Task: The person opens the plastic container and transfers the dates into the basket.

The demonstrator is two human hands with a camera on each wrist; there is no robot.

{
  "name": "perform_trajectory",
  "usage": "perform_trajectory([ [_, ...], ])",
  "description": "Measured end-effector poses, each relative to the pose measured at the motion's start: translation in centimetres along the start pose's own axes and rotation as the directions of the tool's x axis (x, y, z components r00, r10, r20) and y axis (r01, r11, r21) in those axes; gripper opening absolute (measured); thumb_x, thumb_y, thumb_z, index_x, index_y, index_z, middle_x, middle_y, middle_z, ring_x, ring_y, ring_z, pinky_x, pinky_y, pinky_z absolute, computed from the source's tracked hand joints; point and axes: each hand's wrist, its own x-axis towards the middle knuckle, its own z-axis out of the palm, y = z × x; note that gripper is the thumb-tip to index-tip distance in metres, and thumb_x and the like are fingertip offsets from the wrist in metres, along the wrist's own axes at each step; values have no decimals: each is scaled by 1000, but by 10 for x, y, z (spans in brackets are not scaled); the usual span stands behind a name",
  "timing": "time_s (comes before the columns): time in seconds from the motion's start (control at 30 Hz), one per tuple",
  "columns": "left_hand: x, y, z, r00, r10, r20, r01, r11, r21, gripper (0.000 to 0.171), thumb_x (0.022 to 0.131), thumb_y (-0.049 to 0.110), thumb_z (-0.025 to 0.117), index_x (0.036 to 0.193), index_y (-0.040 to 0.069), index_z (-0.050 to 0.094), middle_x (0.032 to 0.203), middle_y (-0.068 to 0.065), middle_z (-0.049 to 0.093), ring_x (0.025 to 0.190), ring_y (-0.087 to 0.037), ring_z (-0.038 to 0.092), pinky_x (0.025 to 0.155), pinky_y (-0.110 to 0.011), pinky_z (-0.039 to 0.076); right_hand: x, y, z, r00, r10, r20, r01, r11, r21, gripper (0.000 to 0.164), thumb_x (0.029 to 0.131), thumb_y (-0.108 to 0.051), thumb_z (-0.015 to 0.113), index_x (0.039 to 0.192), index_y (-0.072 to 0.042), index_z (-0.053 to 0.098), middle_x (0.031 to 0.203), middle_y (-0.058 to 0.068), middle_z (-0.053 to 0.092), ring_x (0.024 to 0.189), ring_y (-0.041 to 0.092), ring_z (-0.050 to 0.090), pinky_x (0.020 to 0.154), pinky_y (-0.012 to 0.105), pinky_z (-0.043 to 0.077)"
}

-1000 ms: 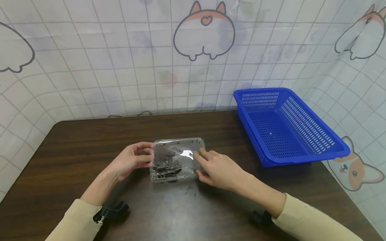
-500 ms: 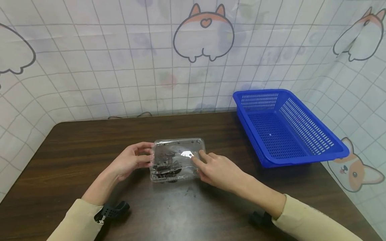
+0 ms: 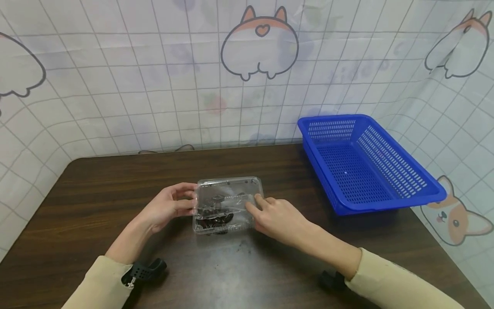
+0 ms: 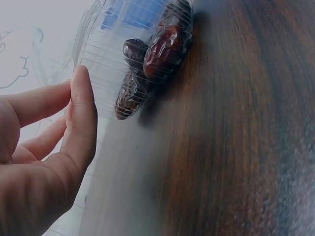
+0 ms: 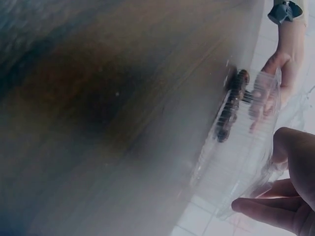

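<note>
A clear plastic box [image 3: 227, 189] lies on the dark wooden table with its lid over it. Several dark brown, wrinkled dates [image 4: 165, 49] sit inside, gathered toward its left and near side. My left hand [image 3: 167, 206] holds the box's left edge between thumb and fingertips. At the right edge my right hand [image 3: 279, 219] grips the box's rim and corner. In the right wrist view its thumb [image 5: 280, 142] is on the upper rim and a fingertip [image 5: 241, 204] is lower, at the corner. The right hand covers part of that edge in the head view.
A blue perforated plastic basket [image 3: 359, 167] stands at the back right of the table [image 3: 115, 180]. Behind the table hangs a white gridded wall covering [image 3: 162, 98] with cartoon dogs. A dark band [image 3: 144, 270] is on the left wrist.
My right hand's fingers have shifted slightly and drawn in at the box's right edge. The bright glare on the lid has faded. My left hand stays where it was.
</note>
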Motion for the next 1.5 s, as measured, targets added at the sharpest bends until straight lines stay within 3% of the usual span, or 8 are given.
perform_trajectory([
  [0.3,-1,2,0,1000,7,13,-7,1000,5,55,92,4,64,140,-2,40,115,-18,46,89,-23,59,83,-38,57,2,-3,-1,1000,-21,10,21,998,-55,43,79,-27,76,111,-2,61,103,18,65,65,21,64,48,30,55],
  [0.57,0,3,2,1000,1,11,-1,1000,-9,55,92,-1,62,141,-3,37,116,-20,44,87,-25,62,84,-39,57,4,-2,-5,1000,20,-9,-20,1000,1,42,78,-28,77,108,-3,60,99,13,67,55,16,59,43,28,52],
  [0.9,2,2,1,1000,-3,17,4,1000,-19,56,91,1,64,140,-4,37,116,-20,44,89,-25,61,84,-40,56,3,-1,-3,994,62,-92,-59,998,34,27,76,-19,62,100,-7,62,100,11,68,50,17,57,34,28,46],
  [1.07,3,1,1,1000,-7,7,7,1000,-10,57,90,-1,64,140,-4,37,117,-20,44,90,-25,62,84,-40,56,2,0,-2,986,80,-144,-74,996,48,27,77,-20,61,100,-6,62,99,10,68,61,21,63,38,31,51],
  [1.27,4,1,1,1000,-29,-10,28,999,-21,57,91,-6,61,141,-3,35,120,-21,42,90,-27,63,85,-40,56,1,3,-3,982,105,-156,-95,993,71,32,84,-25,60,109,-6,63,107,11,68,82,24,67,49,34,57],
  [1.5,3,2,0,999,-32,0,32,998,-45,58,91,-4,61,142,-3,34,124,-23,40,92,-28,62,85,-39,56,1,5,-5,978,116,-173,-97,988,118,29,91,-27,59,111,-6,64,115,14,64,86,25,66,51,32,57],
])
